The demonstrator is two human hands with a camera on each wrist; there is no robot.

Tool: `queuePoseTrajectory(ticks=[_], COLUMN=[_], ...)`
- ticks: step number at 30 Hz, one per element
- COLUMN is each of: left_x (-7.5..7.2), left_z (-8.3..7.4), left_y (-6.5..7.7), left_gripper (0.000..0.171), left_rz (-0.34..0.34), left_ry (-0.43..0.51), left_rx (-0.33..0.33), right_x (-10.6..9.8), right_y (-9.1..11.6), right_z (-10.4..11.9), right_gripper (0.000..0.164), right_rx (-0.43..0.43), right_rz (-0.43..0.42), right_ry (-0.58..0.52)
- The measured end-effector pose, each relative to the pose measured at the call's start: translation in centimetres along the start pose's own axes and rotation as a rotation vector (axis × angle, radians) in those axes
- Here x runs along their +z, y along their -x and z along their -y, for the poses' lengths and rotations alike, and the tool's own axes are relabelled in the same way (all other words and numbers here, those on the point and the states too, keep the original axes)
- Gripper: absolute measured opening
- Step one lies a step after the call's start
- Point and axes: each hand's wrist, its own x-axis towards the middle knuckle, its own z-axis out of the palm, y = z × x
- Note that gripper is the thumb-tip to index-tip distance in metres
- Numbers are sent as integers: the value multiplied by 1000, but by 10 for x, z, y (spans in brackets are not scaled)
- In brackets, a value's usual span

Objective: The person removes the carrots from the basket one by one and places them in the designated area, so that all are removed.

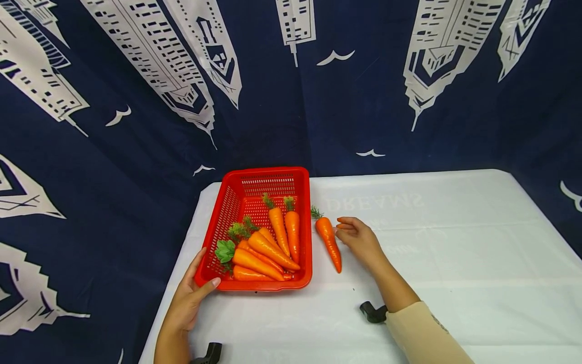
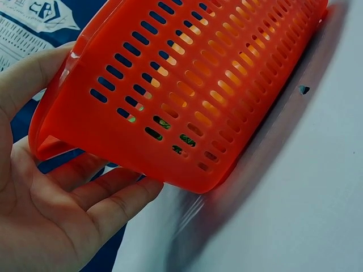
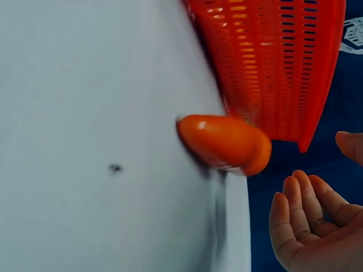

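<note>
A red plastic basket (image 1: 311, 227) with slotted walls stands on the white table, several orange carrots (image 1: 273, 250) with green tops inside it. My left hand (image 1: 185, 298) grips its near left corner, thumb over the rim and fingers along the outer wall. In the left wrist view, those fingers (image 2: 122, 198) curve beneath the basket's rim. One loose carrot (image 1: 328, 237) lies just right of the basket, its leafy top toward the back. Close to the right of that carrot is my right hand (image 1: 361, 241), holding nothing. The right wrist view shows its thumb spread from loosely bent fingers (image 3: 309, 207).
A white cloth (image 1: 454, 253) covers the table. Behind and to the left hangs a dark blue curtain (image 1: 273, 126) with white building prints, close to the basket's back edge. Black camera mounts (image 1: 374, 312) sit at both wrists.
</note>
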Motion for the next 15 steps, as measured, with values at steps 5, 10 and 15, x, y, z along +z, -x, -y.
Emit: queuePoseTrajectory(ticks=[5, 10, 15], left_x=[0, 0, 0], left_z=[0, -1, 0], left_y=[0, 0, 0], left_gripper=[84, 84, 84], left_rz=[5, 3, -1], left_ry=[0, -3, -6], left_rx=[1, -1, -1], right_x=[1, 3, 5], right_y=[5, 11, 15], right_z=[10, 20, 29], right_gripper=[47, 45, 47], right_rx=[-42, -80, -109], right_rz=[4, 24, 42], right_ry=[-21, -25, -27])
